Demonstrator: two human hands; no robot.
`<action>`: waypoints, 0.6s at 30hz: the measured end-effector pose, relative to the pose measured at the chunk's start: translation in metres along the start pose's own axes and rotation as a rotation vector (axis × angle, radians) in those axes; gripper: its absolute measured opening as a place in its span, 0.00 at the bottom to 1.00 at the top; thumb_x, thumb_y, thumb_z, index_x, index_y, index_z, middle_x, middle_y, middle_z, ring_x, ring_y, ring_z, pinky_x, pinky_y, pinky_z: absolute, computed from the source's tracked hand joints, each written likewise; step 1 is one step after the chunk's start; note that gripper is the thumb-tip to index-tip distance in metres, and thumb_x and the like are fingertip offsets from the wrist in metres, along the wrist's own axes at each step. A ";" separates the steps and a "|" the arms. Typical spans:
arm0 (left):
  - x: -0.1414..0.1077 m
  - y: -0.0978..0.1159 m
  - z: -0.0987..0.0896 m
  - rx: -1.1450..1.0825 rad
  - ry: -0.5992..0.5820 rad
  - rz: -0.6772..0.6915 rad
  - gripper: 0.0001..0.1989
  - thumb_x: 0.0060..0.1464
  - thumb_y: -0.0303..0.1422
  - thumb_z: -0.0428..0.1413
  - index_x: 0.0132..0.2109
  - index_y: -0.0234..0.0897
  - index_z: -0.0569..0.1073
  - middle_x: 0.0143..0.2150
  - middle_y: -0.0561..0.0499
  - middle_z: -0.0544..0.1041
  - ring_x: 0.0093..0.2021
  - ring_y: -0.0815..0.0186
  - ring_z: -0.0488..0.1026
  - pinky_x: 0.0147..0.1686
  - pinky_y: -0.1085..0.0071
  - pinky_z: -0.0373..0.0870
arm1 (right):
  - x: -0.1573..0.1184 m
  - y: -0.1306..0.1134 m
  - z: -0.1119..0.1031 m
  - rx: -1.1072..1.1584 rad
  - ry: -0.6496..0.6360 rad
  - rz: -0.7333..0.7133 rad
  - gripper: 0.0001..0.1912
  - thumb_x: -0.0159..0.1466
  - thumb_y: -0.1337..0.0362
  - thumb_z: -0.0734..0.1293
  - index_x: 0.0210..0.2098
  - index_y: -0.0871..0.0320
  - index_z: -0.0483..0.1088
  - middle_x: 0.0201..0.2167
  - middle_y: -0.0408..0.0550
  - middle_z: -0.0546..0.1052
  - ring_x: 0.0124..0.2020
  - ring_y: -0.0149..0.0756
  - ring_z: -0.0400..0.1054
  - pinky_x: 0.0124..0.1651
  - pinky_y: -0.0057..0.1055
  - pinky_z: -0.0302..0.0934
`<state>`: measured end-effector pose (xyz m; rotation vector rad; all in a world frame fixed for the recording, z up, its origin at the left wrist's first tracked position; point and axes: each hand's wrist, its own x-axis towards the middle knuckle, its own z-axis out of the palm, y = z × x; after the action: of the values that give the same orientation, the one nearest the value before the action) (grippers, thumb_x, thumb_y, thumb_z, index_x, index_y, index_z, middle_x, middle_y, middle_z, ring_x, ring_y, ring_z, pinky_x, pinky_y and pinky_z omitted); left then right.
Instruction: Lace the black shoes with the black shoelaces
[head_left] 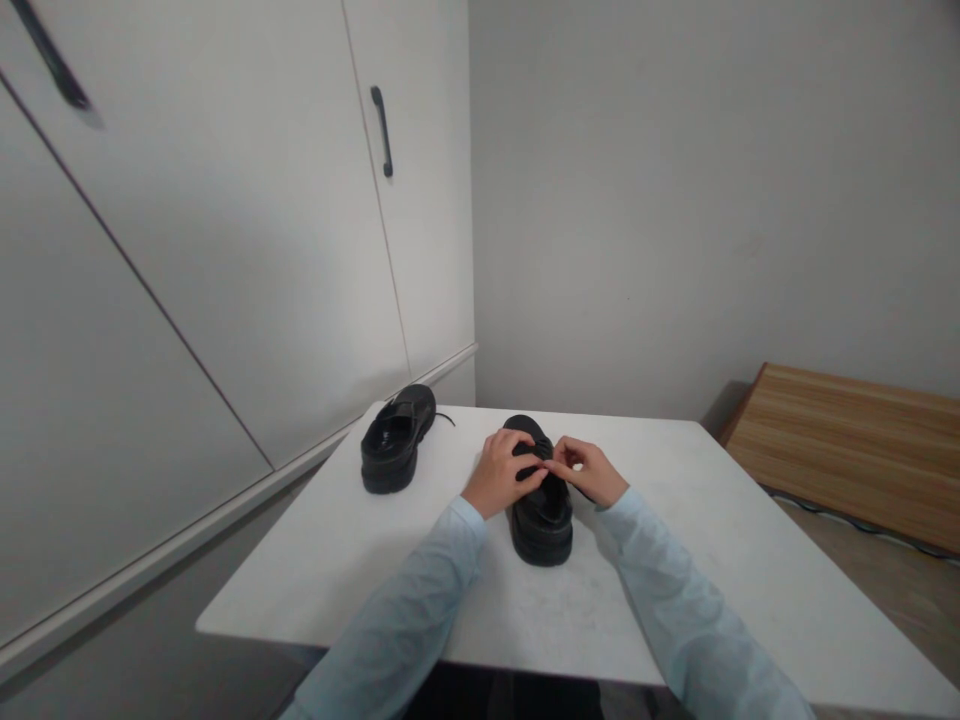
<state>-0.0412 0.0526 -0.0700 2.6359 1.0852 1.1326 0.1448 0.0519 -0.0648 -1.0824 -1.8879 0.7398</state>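
A black shoe (541, 540) stands on the white table in front of me, its heel towards me and its toe pointing away. Over its left side and upper lies my left hand (501, 474), fingers bent, with the thumb and a fingertip close together above the opening. From the right, my right hand (594, 474) meets it, thumb and forefinger pinched over the shoe's upper. Whatever is between the fingertips is too small and dark to make out. My hands cover much of the shoe's middle.
A second black shoe (391, 440) stands at the table's back left, with a thin dark lace (446, 415) trailing off to its right. White cabinet doors (300, 250) rise along the left. A wooden board (847, 440) lies beyond the right edge of the white table (675, 580).
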 end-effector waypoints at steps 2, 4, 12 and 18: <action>-0.001 0.001 -0.001 0.004 -0.008 0.017 0.10 0.56 0.36 0.50 0.34 0.40 0.75 0.47 0.48 0.68 0.51 0.59 0.60 0.51 0.59 0.57 | 0.000 -0.001 -0.001 -0.003 -0.022 -0.025 0.11 0.55 0.58 0.67 0.24 0.58 0.65 0.20 0.39 0.65 0.23 0.29 0.59 0.27 0.27 0.56; -0.001 0.002 -0.001 -0.011 -0.021 0.012 0.11 0.57 0.34 0.48 0.35 0.39 0.74 0.46 0.48 0.68 0.50 0.60 0.60 0.51 0.60 0.57 | -0.001 -0.002 0.000 -0.011 -0.029 -0.046 0.08 0.55 0.60 0.67 0.26 0.58 0.66 0.21 0.39 0.65 0.25 0.29 0.60 0.29 0.27 0.57; -0.002 0.005 0.000 -0.225 -0.031 -0.087 0.16 0.60 0.36 0.42 0.30 0.37 0.69 0.38 0.47 0.65 0.43 0.61 0.60 0.47 0.62 0.59 | -0.001 -0.003 0.002 0.009 -0.018 -0.046 0.07 0.53 0.63 0.67 0.30 0.57 0.66 0.26 0.41 0.67 0.29 0.30 0.61 0.30 0.27 0.58; 0.001 0.006 -0.004 -0.540 0.090 -0.224 0.21 0.61 0.39 0.35 0.24 0.37 0.61 0.28 0.50 0.63 0.37 0.64 0.60 0.44 0.66 0.59 | 0.003 0.006 0.006 0.027 0.076 0.062 0.10 0.58 0.58 0.62 0.29 0.59 0.67 0.24 0.43 0.68 0.27 0.31 0.61 0.29 0.27 0.58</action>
<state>-0.0399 0.0474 -0.0645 2.0186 0.8981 1.2833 0.1413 0.0563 -0.0710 -1.1407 -1.7826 0.7460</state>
